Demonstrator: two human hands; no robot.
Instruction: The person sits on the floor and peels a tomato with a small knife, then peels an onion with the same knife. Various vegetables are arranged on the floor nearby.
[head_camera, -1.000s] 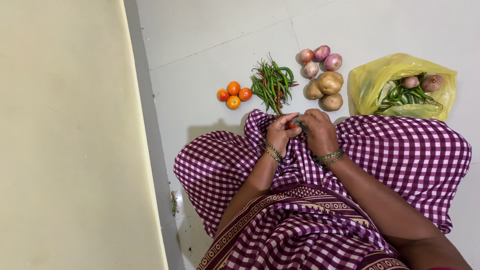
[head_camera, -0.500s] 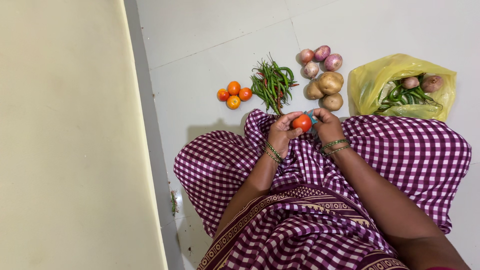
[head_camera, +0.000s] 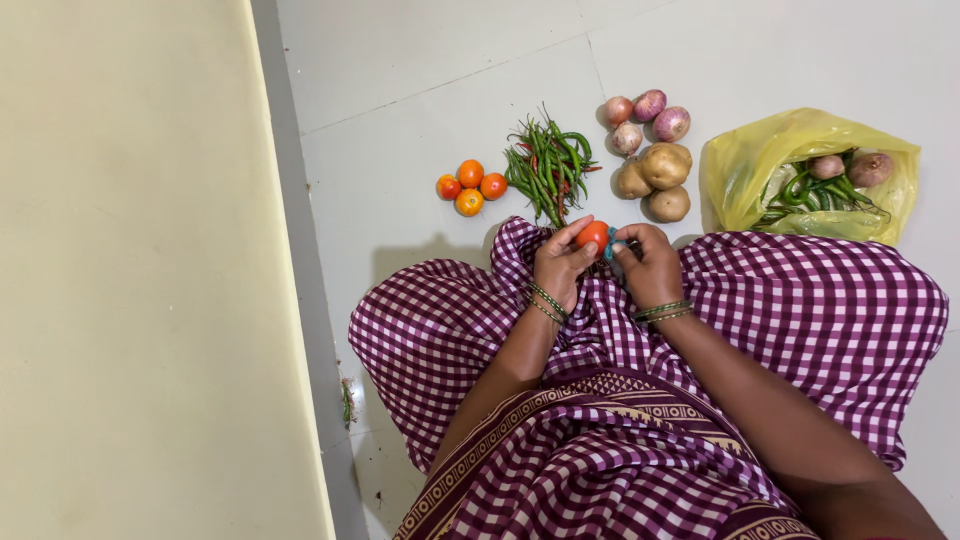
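Right now, head view only: left hand (head_camera: 560, 265) cups a red tomato (head_camera: 591, 236) in its fingertips, held above the checked cloth (head_camera: 800, 300) over the lap. Right hand (head_camera: 645, 262) is closed on a small teal tool (head_camera: 609, 243), mostly hidden, pressed vs the tomato's right side; can't tell if it's a blade or a peeler.

Risks, as I judge them: tomato is smooth & round, pinched only at the tips, so a hard push from the tool could pop it out onto the lap or the floor (head_camera: 420, 90). Left thumb sits right by the tool edge, so a slip could nick it. Juice would go straight onto the cloth, w/ nothing under it.

Beyond the knees: four tomatoes (head_camera: 467, 187), green chillies (head_camera: 548, 165), onions (head_camera: 648, 118), potatoes (head_camera: 655, 178), yellow bag (head_camera: 745, 165) w/ more veg. All well apart from the hands.
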